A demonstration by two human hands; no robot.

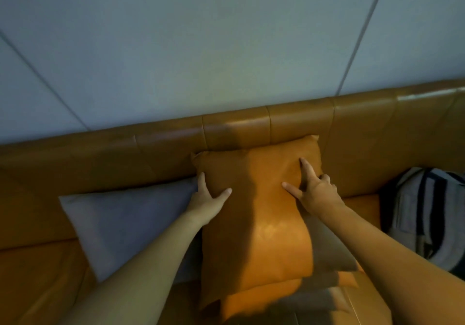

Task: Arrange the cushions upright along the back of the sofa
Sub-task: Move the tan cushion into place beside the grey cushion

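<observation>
While the square orange fabric cushion (254, 214) leans upright against the tan leather sofa back (163, 148), the left hand (208, 196) grips its left edge and the right hand (312, 189) presses open-fingered on its front. A grey cushion (125, 229) lies just left of the orange one, a striped bag (427, 214) well to its right.

No text, label, brand, number or sign can be read anywhere.

the sofa (297, 121) looks like glossy tan leather, smooth with seamed panels. the orange cushion (254, 211) has a soft sheen, the grey cushion (120, 224) is matt cloth, and the striped cushion (425, 214) looks woven.
</observation>
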